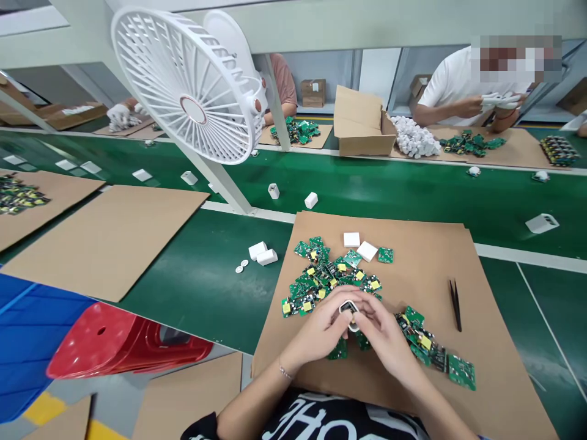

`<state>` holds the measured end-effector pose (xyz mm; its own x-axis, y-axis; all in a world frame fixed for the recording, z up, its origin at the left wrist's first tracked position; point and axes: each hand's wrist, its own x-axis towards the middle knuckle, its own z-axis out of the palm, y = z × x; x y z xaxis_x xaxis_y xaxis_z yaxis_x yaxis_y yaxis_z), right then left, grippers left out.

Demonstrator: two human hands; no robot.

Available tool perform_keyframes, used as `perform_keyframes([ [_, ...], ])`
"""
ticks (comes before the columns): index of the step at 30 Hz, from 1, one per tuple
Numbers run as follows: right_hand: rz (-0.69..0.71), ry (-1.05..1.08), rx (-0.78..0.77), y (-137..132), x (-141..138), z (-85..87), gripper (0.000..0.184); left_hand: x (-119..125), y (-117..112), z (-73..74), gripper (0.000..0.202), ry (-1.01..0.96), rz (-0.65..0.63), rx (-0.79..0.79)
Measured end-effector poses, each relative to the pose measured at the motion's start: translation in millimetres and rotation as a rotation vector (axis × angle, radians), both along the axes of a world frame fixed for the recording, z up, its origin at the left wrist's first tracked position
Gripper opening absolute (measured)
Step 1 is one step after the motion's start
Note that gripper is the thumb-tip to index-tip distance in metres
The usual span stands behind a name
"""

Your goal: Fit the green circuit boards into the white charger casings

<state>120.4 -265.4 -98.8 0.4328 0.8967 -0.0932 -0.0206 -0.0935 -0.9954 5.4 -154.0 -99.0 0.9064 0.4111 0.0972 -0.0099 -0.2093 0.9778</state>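
My left hand and my right hand meet over a brown cardboard sheet, both closed round a small white plastic housing. Its open end faces up between my fingertips. A heap of green circuit boards with yellow parts lies just beyond my hands. More green boards lie to the right of my right hand. Two white housings rest at the far side of the heap.
Black tweezers lie on the sheet's right. A white fan stands over the green conveyor belt, which carries white housings. Across the belt, people work beside a cardboard box. Red stools sit lower left.
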Motion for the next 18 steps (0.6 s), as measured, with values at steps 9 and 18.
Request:
perform_keyframes([
  [9,-0.015,-0.007,0.093,-8.6,9.3,24.5,0.031,-6.0,8.4,26.8,0.054,-0.095,-0.034,0.168],
  [18,-0.068,-0.206,0.015,-15.6,-2.6,11.9,0.029,5.3,-3.5,29.2,0.028,-0.087,-0.031,0.325],
])
